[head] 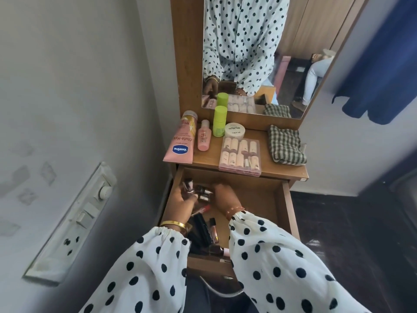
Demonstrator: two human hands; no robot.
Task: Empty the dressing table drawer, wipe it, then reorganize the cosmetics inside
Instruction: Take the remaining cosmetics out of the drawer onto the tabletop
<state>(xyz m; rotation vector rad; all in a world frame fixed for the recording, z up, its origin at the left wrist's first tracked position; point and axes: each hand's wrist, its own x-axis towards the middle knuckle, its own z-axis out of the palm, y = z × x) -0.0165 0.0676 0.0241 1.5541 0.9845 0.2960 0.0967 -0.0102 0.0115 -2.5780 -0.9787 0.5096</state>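
Observation:
The wooden drawer (266, 195) stands pulled out below the table top. Both hands reach into its far left corner. My left hand (182, 199) grips small nail polish bottles (189, 185). Over more small dark bottles (203, 193) my right hand (225, 195) has its fingers curled; whether it grips any is hidden. Dark tubes and lip glosses (205, 229) lie along the drawer's left side near the front. On the table top are a pink Vaseline tube (180, 143), a pink bottle (204, 138), a green bottle (219, 122), a white jar (234, 129) and a clear case of small bottles (240, 154).
A checked cloth (285, 145) lies on the table's right end below the mirror (293, 64). A wall with a switch panel (74, 222) is close on the left. Dark floor (338, 222) lies right of the drawer, and a blue curtain (383, 64) hangs at the upper right.

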